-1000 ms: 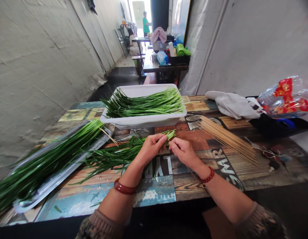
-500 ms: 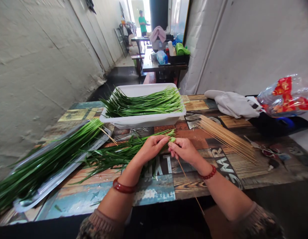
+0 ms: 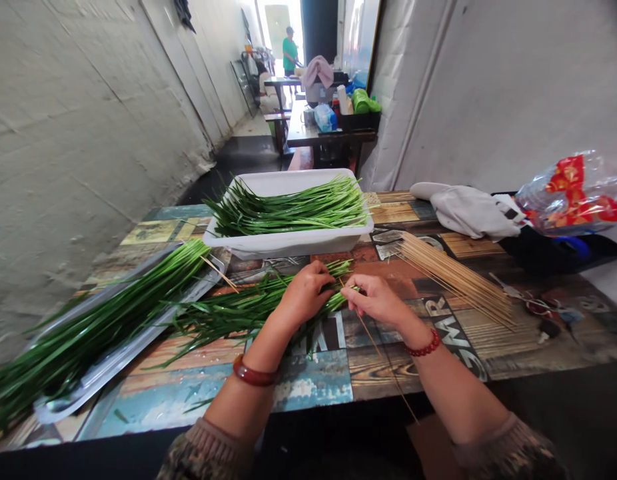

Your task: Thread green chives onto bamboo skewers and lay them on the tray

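My right hand [image 3: 371, 297] is closed in a pinch on the pale stem ends of some garlic chives [image 3: 238, 307]. Just left of it, my left hand [image 3: 307, 292] curls its fingers over the same chives; its palm side is hidden. A thin bamboo skewer [image 3: 371, 337] runs from between the hands down past the table's front edge. Its upper end lies by the stems, and which fingers grip it is hard to see. Beneath and left of my left hand, the loose green leaves spread over the table.
Behind the hands stands a white tub [image 3: 288, 243] of chives. More chives [image 3: 113, 313] fill a tray [image 3: 123, 373] at left. Bamboo skewers [image 3: 453, 277], scissors [image 3: 513, 290], a cap [image 3: 468, 207] and a plastic bag [image 3: 573, 193] lie at right. A person [image 3: 289, 53] stands far back.
My hands have drawn slightly apart. The left fingers have lifted and curled, and the right has shifted a little right on the stem ends. The skewer's lower end has moved right.
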`<state>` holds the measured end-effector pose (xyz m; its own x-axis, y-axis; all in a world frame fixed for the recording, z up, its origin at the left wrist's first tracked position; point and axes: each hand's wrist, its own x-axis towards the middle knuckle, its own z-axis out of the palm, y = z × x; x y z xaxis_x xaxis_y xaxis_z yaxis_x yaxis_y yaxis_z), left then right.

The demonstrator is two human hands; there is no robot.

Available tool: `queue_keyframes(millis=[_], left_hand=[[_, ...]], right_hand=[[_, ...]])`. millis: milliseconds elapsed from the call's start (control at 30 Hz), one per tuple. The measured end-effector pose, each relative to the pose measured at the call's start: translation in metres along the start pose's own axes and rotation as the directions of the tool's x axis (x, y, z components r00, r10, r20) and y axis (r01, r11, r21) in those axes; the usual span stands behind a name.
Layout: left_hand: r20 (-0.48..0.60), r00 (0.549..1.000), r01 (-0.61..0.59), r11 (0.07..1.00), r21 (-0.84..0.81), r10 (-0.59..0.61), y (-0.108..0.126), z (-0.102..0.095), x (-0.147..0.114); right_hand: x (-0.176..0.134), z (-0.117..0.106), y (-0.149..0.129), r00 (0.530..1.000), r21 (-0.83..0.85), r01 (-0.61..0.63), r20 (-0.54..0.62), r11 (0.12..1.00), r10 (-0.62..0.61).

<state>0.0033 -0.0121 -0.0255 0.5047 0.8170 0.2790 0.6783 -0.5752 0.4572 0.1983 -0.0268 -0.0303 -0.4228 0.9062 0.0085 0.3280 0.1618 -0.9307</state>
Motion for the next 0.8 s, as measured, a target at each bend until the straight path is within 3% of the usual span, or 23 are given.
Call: queue_keyframes(millis=[200,400,567,800], left_hand=[[0.008,1.0,0.005,0.997,0.079,-0.005,0.001,0.002,0.0],[-0.191,0.965,0.139,0.967,-0.214,-0.181,0.0,-0.003,0.001],[-0.169,0.939,0.218,0.901,-0.376,-0.298,0.009,-0.013,0.001],[-0.14,0.943,0.199,0.849,-0.489,-0.302,0.009,-0.006,0.002]], right_hand=[[0.001,0.0,0.005,0.999,-0.088,0.046,-0.021,0.995,-0.048],[0.001,0.002,0.006,0.993,-0.02,0.027,-0.114,0.999,-0.029],[0.002,0.009,0.005,0.977,0.039,0.056,-0.209,0.998,-0.047],[0.001,0.017,0.0,0.942,-0.031,0.146,-0.301,0.989,-0.149]])
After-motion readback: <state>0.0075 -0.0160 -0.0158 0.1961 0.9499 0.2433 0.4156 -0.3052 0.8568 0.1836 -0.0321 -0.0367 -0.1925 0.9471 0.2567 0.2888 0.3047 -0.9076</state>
